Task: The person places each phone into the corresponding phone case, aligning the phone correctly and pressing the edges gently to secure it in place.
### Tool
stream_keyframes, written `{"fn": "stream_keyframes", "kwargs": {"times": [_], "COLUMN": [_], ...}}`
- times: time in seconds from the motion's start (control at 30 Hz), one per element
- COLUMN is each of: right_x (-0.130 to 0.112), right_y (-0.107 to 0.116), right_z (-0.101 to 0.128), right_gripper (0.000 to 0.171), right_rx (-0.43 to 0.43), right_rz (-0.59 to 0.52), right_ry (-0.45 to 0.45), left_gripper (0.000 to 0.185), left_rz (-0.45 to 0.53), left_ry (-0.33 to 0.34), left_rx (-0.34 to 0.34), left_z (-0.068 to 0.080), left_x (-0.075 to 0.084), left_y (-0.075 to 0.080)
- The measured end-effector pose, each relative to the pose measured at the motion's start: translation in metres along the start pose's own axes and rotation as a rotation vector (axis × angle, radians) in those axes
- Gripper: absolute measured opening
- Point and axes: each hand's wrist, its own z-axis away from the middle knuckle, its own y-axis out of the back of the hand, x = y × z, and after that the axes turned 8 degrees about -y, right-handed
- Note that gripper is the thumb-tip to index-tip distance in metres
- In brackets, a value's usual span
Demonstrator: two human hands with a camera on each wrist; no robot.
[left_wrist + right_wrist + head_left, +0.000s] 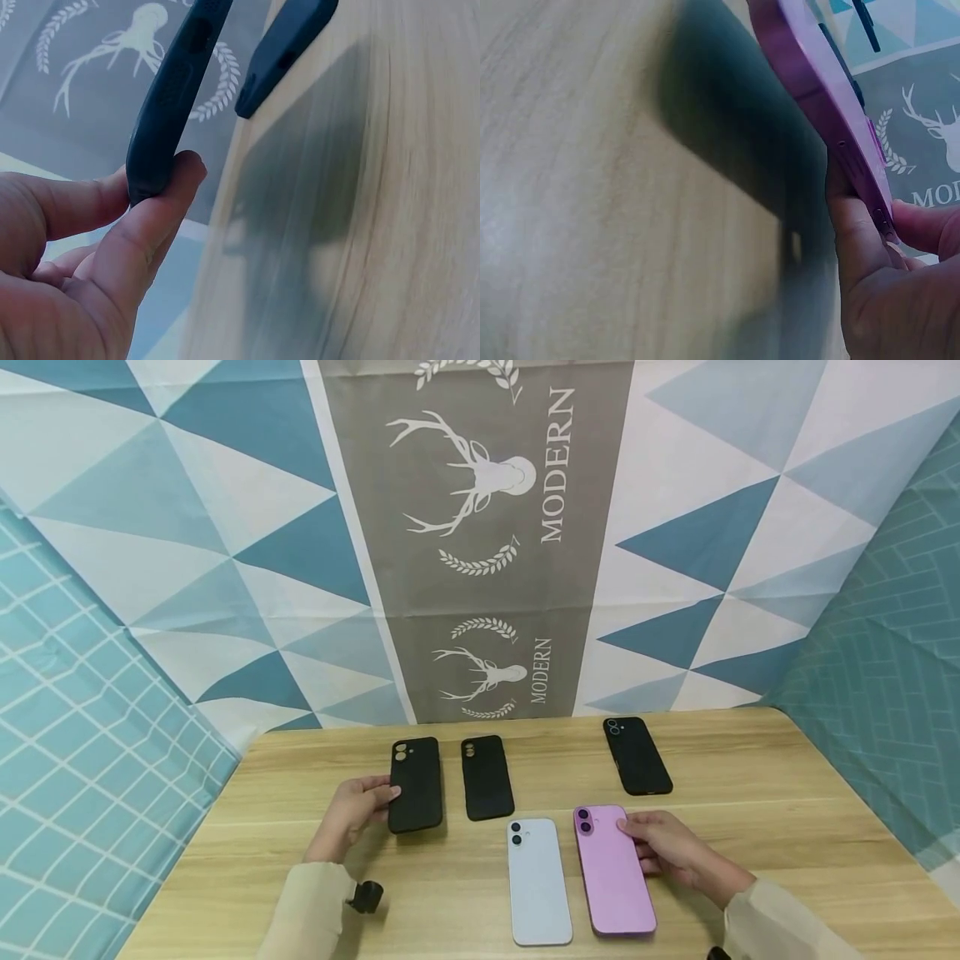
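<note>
Left hand [352, 814] grip clamped on black case [415, 783], right hand [675, 852] grip on purple phone [611, 868], lifted only in wrist views.

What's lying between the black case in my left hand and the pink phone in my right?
In the head view, a second black case and a pale blue phone lie between the black case and the pink phone.

fingers [161, 202] pinching black case [169, 97] — raised, tilted
</note>
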Motion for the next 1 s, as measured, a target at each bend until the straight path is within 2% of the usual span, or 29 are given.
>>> {"fn": "stream_keyframes", "kwargs": {"times": [0.13,0.33,0.43,0.73,1.0], "right_x": [-0.005,-0.011,-0.014,-0.024,-0.033], "right_y": [0.002,0.004,0.002,-0.003,-0.006], "right_z": [0.001,0.003,0.002,0.001,0.002], "right_gripper": [0.049,0.029,0.025,0.032,0.033], "right_rx": [-0.033,-0.059,-0.055,0.033,0.038], "right_rz": [-0.032,-0.075,-0.091,-0.068,-0.07], "right_ry": [0.022,0.06,0.068,0.055,0.061], "left_gripper": [0.043,0.042,0.041,0.041,0.038], "left_rz": [0.023,0.036,0.047,0.101,0.095], "left_ry": [-0.014,-0.034,-0.027,-0.023,-0.039], "left_rx": [0.007,-0.005,0.009,0.013,-0.006], "left_z": [0.003,0.004,0.005,0.01,0.014], "left_x": [0.002,0.001,0.0,0.003,0.008], "left_y": [-0.003,-0.01,-0.014,-0.021,-0.029]}}
